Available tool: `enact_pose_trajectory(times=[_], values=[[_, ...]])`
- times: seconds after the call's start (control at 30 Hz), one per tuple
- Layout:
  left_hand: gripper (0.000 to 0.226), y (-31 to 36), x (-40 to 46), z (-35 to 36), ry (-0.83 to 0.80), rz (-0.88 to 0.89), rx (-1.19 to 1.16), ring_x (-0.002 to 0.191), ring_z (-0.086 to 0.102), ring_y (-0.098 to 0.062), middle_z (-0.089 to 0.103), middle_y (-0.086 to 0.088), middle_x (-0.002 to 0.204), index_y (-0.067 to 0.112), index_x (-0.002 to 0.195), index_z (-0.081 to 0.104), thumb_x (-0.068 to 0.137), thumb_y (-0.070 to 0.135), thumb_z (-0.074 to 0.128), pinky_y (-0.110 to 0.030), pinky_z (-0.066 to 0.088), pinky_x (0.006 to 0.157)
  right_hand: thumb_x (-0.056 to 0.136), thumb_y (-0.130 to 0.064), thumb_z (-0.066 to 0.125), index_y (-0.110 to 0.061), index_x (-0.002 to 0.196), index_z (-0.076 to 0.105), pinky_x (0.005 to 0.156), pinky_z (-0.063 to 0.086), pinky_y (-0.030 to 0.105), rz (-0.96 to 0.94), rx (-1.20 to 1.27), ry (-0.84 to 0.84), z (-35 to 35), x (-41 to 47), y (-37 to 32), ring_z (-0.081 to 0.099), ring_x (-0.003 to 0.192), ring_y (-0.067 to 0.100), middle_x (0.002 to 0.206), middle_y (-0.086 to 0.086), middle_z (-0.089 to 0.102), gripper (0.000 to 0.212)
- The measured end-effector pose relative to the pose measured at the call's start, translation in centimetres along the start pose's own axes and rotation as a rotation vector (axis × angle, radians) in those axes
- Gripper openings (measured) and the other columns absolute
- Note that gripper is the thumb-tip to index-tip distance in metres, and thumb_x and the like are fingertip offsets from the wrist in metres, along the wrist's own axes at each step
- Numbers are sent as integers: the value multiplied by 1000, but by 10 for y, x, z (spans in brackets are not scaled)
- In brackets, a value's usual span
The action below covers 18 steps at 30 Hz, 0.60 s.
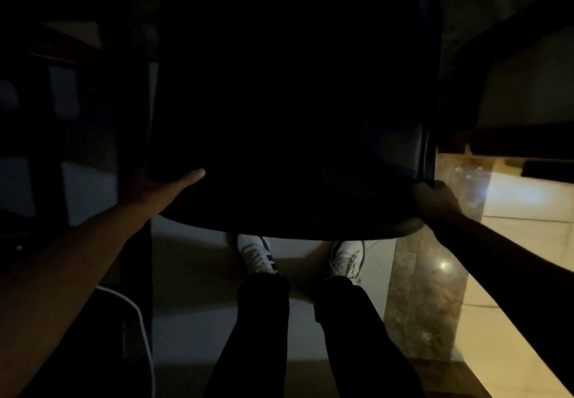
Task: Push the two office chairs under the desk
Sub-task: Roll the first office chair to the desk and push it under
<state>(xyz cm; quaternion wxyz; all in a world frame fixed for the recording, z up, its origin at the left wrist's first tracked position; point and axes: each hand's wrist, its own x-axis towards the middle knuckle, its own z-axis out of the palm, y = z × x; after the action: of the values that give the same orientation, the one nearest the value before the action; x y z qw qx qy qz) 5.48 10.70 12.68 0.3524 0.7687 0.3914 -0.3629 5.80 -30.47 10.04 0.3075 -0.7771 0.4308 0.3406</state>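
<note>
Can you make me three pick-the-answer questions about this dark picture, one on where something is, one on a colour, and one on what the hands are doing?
1. Where are the shoes?
A. On the chair
B. On the floor below the chair's near edge
C. On the desk

2. What colour are the shoes mostly?
A. White
B. Red
C. Green

3. What are the hands doing?
A. Hanging free
B. Both holding the chair's edge
C. Tying laces

Answers:
1 B: the shoes stand on the floor just under the near edge of the chair.
2 A: they look white, with dark stripes on one.
3 B: the left hand lies on the chair's left corner, thumb on top, and the right hand wraps its right corner.
</note>
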Motion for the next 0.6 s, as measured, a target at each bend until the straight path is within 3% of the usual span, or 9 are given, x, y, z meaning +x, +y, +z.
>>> enact_pose_trajectory(times=[0.1, 0.2, 0.23, 0.3, 0.37, 0.47, 0.6], values=[[119, 36, -48, -35, 76, -4, -5, 129, 48, -35, 48, -14, 144, 15, 144, 41, 46, 78, 66, -48, 39, 108, 92, -29, 49, 1, 129, 49, 75, 43, 38, -36, 2, 40, -47, -34, -27, 56, 97, 35, 118, 24, 58, 48], [111, 76, -100, -74, 123, 9, -15, 122, 53, -37, 54, -17, 137, 11, 137, 50, 49, 78, 66, -48, 43, 104, 93, -34, 51, 5, 128, 50, 75, 36, 34, -53, 35, 84, -96, -72, -63, 56, 106, 39, 120, 25, 57, 52], [108, 91, -118, -91, 141, 28, -32, 120, 54, -36, 57, -17, 134, 11, 133, 54, 48, 77, 67, -48, 44, 103, 93, -36, 51, 5, 123, 53, 74, 35, 33, -74, 48, 103, -116, -86, -81, 57, 103, 39, 114, 23, 60, 50], [102, 125, -147, -118, 182, 73, -68, 116, 58, -35, 61, -17, 127, 11, 126, 59, 47, 75, 69, -48, 47, 100, 91, -42, 49, -2, 100, 55, 64, 36, 32, -112, 21, 157, -153, -114, -113, 56, 76, 33, 85, 14, 58, 41], [96, 161, -172, -144, 283, 102, -88, 113, 59, -36, 62, -18, 125, 8, 123, 62, 51, 73, 72, -45, 49, 96, 91, -46, 46, -7, 96, 53, 53, 30, 29, -124, 19, 190, -190, -141, -145, 45, 61, 22, 73, 9, 49, 40], [85, 213, -192, -174, 427, 111, -93, 111, 60, -37, 64, -19, 123, 6, 117, 64, 59, 67, 78, -45, 51, 93, 92, -48, 44, -1, 115, 56, 58, 30, 32, -173, 36, 220, -235, -167, -188, 46, 71, 26, 89, 14, 51, 54], [74, 284, -205, -223, 547, 168, -115, 93, 63, -34, 67, -18, 111, 6, 107, 69, 66, 67, 74, -40, 53, 80, 94, -46, 43, 2, 120, 55, 66, 34, 33, -253, 138, 290, -293, -199, -255, 50, 80, 30, 103, 22, 58, 56]])
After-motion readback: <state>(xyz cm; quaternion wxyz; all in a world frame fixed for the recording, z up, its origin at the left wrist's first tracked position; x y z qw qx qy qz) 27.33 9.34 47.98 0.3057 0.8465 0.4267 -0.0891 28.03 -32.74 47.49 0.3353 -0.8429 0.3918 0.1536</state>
